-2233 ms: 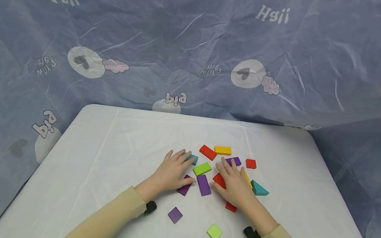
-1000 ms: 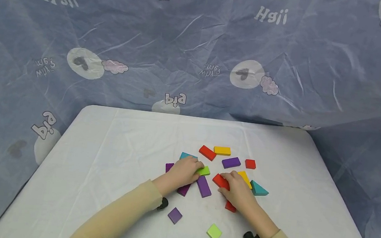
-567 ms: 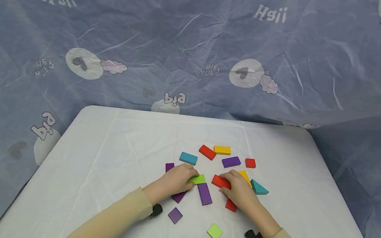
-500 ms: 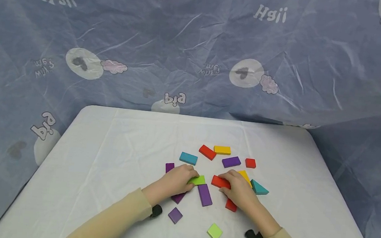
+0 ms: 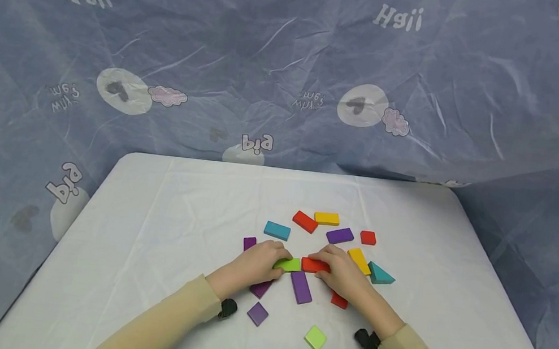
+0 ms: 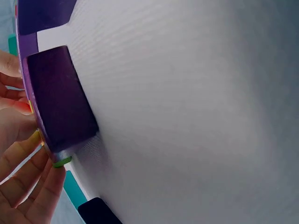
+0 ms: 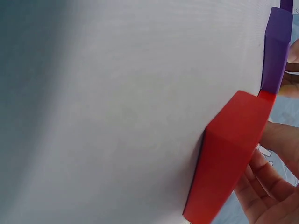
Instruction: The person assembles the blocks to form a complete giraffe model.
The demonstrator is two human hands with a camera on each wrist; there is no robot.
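My left hand (image 5: 262, 261) pinches a lime green rectangular block (image 5: 290, 265) between thumb and fingers. The right hand (image 5: 341, 270) grips a red rectangular block (image 5: 314, 265) whose left end meets, or almost meets, the green one. Just below that junction lies a purple block (image 5: 301, 287), pointing toward the person. Partly under the left hand is a dark purple block (image 5: 261, 288), large in the left wrist view (image 6: 60, 98). Near the right wrist another red block (image 5: 339, 300) is partly covered; it looms in the right wrist view.
Beyond the hands lie a blue block (image 5: 277, 230), a red block (image 5: 305, 221), yellow block (image 5: 326, 219), purple block (image 5: 340, 236) and small red block (image 5: 368, 238). A yellow block (image 5: 359, 261) and teal triangle (image 5: 381, 274) sit right. Nearer are a purple square (image 5: 257, 314) and lime square (image 5: 315, 338).
Both hands went from spread fingers to gripping blocks. The left drew the green block nearer the person, and the purple block shifted with it. The right slid the red block left against the green.
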